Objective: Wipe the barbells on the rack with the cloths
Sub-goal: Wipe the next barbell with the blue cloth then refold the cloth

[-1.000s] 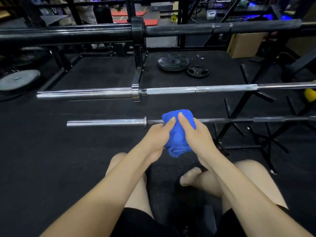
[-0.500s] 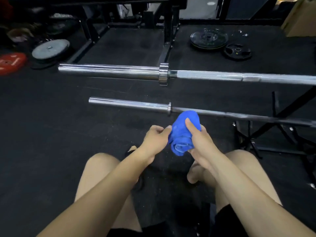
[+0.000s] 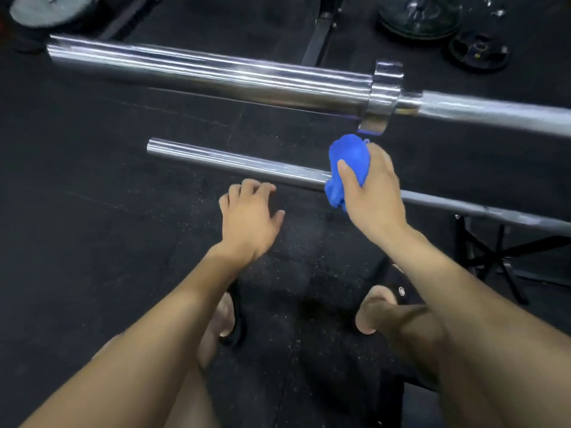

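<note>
While the far, thicker barbell [image 3: 216, 72] waits untouched, wiping starts on the near, thinner barbell [image 3: 234, 163].
Right hand [image 3: 375, 193] clenches the bunched blue cloth [image 3: 347, 168] over that bar's collar; wrapping it fully round and sliding left along the sleeve looks the best stroke. Left hand [image 3: 248, 219] hovers empty, fingers spread, just short of the bar. No containers show, only weight plates [image 3: 420, 13] on the far floor.

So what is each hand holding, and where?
The right hand grips a bunched bright blue cloth around its middle, pressed on the thin lower steel barbell. The left hand holds nothing.
</note>
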